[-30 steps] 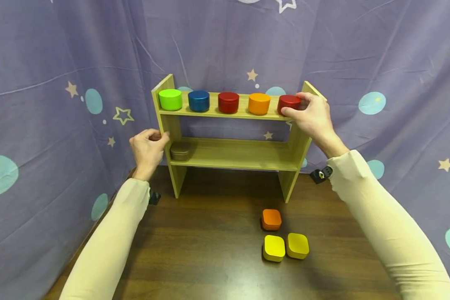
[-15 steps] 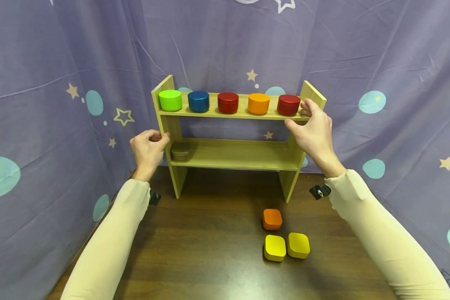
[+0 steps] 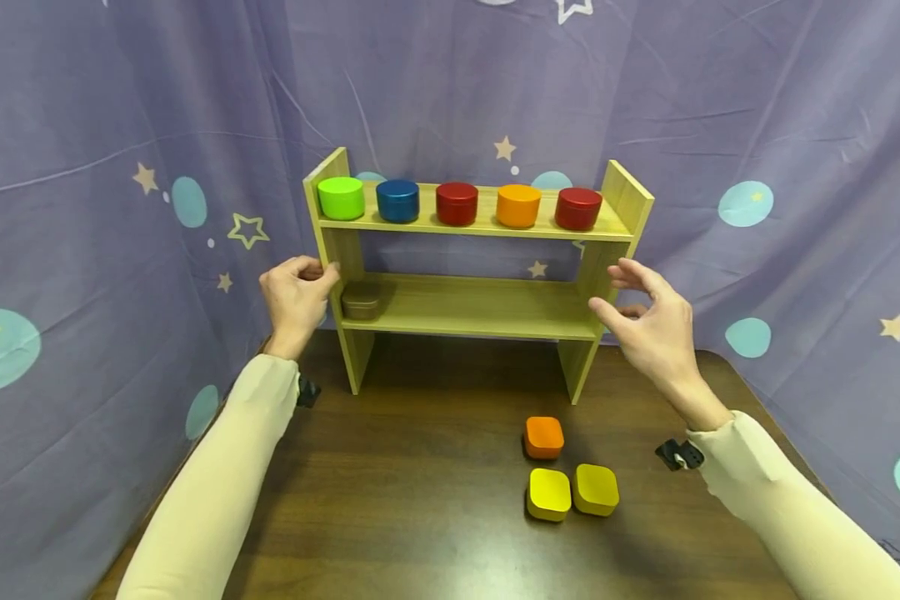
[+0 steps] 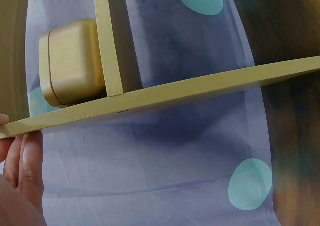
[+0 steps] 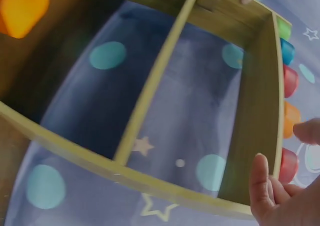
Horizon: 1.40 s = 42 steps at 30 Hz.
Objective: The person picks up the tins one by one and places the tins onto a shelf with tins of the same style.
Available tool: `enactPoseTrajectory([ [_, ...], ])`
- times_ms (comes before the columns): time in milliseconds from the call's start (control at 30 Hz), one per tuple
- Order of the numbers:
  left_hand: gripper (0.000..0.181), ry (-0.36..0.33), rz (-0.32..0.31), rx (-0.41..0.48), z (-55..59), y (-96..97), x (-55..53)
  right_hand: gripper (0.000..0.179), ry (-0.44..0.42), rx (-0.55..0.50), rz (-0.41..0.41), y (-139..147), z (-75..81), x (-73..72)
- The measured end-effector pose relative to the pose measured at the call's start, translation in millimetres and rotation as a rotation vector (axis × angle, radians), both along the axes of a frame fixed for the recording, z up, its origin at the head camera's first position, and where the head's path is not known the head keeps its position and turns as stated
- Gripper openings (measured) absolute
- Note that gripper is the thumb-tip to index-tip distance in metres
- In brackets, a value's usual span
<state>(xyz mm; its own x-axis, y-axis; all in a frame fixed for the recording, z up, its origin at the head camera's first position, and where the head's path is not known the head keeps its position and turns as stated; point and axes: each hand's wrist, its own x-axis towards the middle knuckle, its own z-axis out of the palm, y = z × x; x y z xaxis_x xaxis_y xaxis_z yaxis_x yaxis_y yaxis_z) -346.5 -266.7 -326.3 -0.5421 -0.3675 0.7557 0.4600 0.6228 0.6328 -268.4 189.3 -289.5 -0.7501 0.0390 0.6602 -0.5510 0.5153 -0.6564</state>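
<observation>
My left hand [image 3: 295, 300] pinches the left side panel of a small two-tier wooden shelf [image 3: 480, 310]; in the left wrist view its fingers [image 4: 31, 166] lie against the panel's outer face. My right hand [image 3: 651, 321] is in front of the shelf's right side, thumb and fingers spread, holding nothing. Along the top tier stand several round tins: light green [image 3: 341, 198], blue [image 3: 397, 202], red [image 3: 457, 204], orange [image 3: 518, 206] and another red tin [image 3: 578, 208] at the right. A gold square tin [image 3: 361, 301] sits at the left of the lower tier.
An orange square tin [image 3: 543, 437] and two yellow square tins, one brighter [image 3: 549, 494] and one darker [image 3: 596, 490], lie on the brown table [image 3: 390, 500] in front of the shelf. A purple curtain [image 3: 450, 100] hangs close behind the shelf.
My right hand has let go of the rightmost red tin, which stays on the top tier, and has moved down and to the right. The left hand has kept its hold on the shelf.
</observation>
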Motion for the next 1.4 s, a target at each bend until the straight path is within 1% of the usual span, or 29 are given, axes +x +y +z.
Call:
enactPoseTrajectory([
  [133, 0.021, -0.002, 0.005, 0.004, 0.2, 1.1, -0.4, 0.062, -0.016, 0.009, 0.067, 9, -18.7, 9.8],
  [267, 0.021, -0.002, 0.011, 0.01, 0.2, 1.6, -1.6, 0.062, -0.005, 0.027, 0.124, 15, -34.5, 15.1],
  [367, 0.021, -0.016, 0.008, 0.024, -0.8, 2.2, -1.3, 0.063, -0.002, 0.054, 0.149, 20, -47.8, 18.1],
  [467, 0.02, -0.033, 0.0, 0.033, -1.7, 2.7, -0.2, 0.064, -0.021, 0.086, 0.17, 24, -63.0, 21.9],
  [533, 0.02, -0.038, 0.0, 0.035, -2.2, 3.1, 0.2, 0.064, -0.05, 0.099, 0.183, 28, -74.7, 25.1],
  [667, 0.021, -0.036, -0.004, 0.036, -2.7, 3.2, 1.0, 0.061, -0.14, 0.124, 0.195, 34, -98.4, 34.0],
  [833, 0.02, -0.015, -0.005, 0.037, -2.1, 1.6, -0.3, 0.058, -0.227, 0.161, 0.182, 41, -123.5, 44.5],
  [1000, 0.018, -0.006, -0.007, 0.045, -1.1, 2.5, -1.0, 0.058, -0.292, 0.202, 0.151, 45, -140.1, 54.9],
  [1167, 0.018, -0.016, -0.006, 0.045, -1.6, 3.6, 0.4, 0.06, -0.372, 0.261, 0.131, 50, -157.2, 64.9],
  [1267, 0.017, -0.011, -0.01, 0.05, -1.8, 4.0, 0.5, 0.064, -0.425, 0.278, 0.14, 51, -166.4, 69.6],
  [1400, 0.016, -0.004, -0.016, 0.061, -1.1, 3.8, 0.0, 0.069, -0.465, 0.285, 0.154, 51, -176.5, 73.6],
])
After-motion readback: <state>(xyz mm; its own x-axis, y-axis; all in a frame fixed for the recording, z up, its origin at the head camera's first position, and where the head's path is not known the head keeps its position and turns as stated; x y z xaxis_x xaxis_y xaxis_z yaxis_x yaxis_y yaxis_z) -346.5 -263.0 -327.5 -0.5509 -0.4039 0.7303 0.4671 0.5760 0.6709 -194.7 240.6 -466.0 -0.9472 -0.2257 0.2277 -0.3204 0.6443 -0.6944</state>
